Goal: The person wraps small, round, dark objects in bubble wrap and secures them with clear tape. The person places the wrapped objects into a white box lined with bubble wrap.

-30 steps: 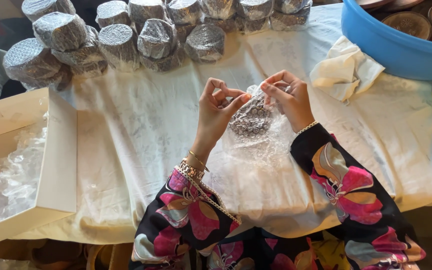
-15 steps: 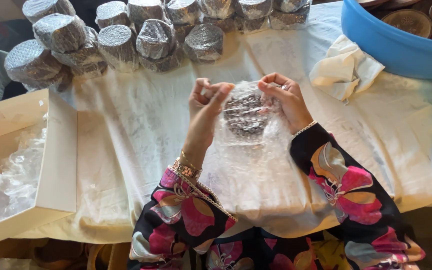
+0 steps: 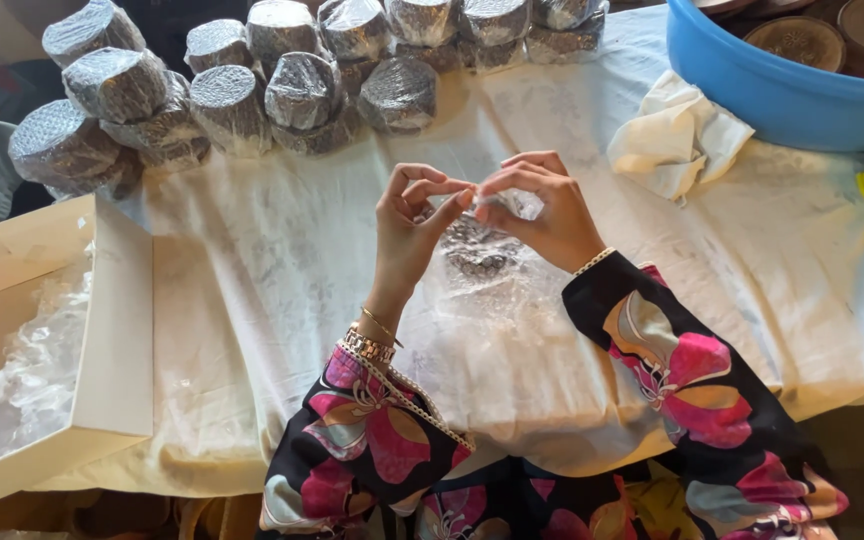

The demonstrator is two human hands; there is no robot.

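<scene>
A pale, stained cloth point(image 3: 252, 290) is covering the table, and everything else is lying around the small dark round piece point(image 3: 479, 252) sitting near its middle. That piece is resting on a sheet of clear bubble wrap point(image 3: 492, 320), which is spreading from the piece toward the near edge of the cloth.

Just above the round piece, the left hand point(image 3: 407, 235) and the right hand point(image 3: 542, 215) are meeting fingertip to fingertip. Each hand is curling its fingers in and pinching the upper edge of the wrap between thumb and forefinger, the other fingers arching loosely; the wrap is lifting over the piece, so the piece is showing only through the plastic.

Beyond the round piece, at the far edge of the cloth, a cluster of wrapped round bundles point(image 3: 302, 90) is standing in rows, some stacked. Far to the left of the piece, an open cardboard box point(image 3: 117, 330) is holding loose clear plastic. To the right and beyond the piece, a crumpled white cloth point(image 3: 677, 140) is lying just beside a blue tub point(image 3: 782, 100) containing dark round slices.
</scene>
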